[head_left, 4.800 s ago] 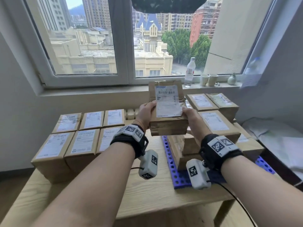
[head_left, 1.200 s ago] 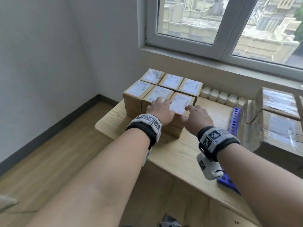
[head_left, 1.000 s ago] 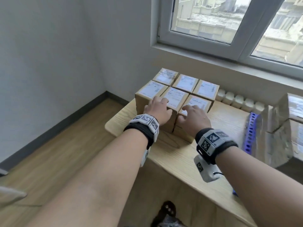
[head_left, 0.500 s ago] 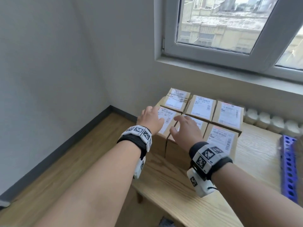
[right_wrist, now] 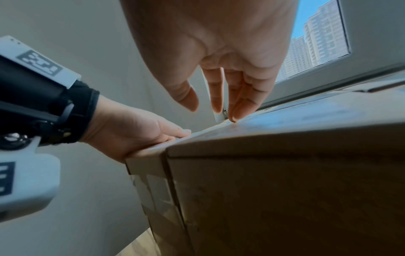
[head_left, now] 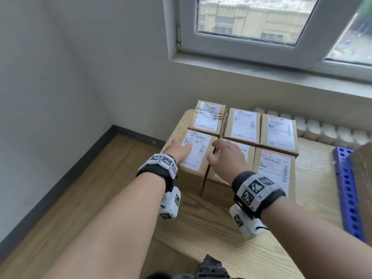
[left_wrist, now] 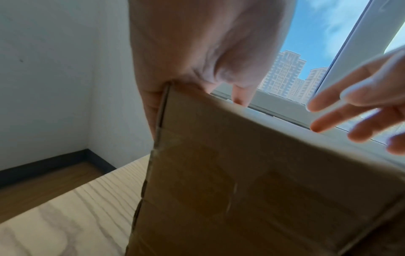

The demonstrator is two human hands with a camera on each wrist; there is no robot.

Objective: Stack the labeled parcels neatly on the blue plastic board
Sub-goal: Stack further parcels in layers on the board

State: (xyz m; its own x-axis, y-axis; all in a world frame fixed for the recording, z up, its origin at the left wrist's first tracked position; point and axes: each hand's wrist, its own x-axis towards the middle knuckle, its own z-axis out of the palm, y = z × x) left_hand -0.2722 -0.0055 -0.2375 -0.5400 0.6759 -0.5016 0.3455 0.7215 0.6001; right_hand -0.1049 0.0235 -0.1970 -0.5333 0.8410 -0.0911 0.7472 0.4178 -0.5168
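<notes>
Several brown labeled parcels stand in two rows at the left end of the wooden table (head_left: 211, 228). My left hand (head_left: 179, 150) holds the front left parcel (head_left: 198, 156) at its left top edge. Its thumb lies on the label and its fingers go down the left side, as the left wrist view of this parcel (left_wrist: 241, 190) shows. My right hand (head_left: 223, 150) is open with straight fingers (right_wrist: 238, 107). They touch the top of the front middle parcel (right_wrist: 285, 190) by the gap between the two. The blue board (head_left: 346, 188) lies at the far right.
A cardboard stack (head_left: 362, 168) stands on the board at the right edge. A row of white blocks (head_left: 322, 131) lines the wall under the window sill. The table's left end drops to the wooden floor (head_left: 80, 188), with walls close behind and to the left.
Both hands set down the parcel they held over the board stack. They then moved left along the front row to the front left parcel, where a wedge gap now shows beside it.
</notes>
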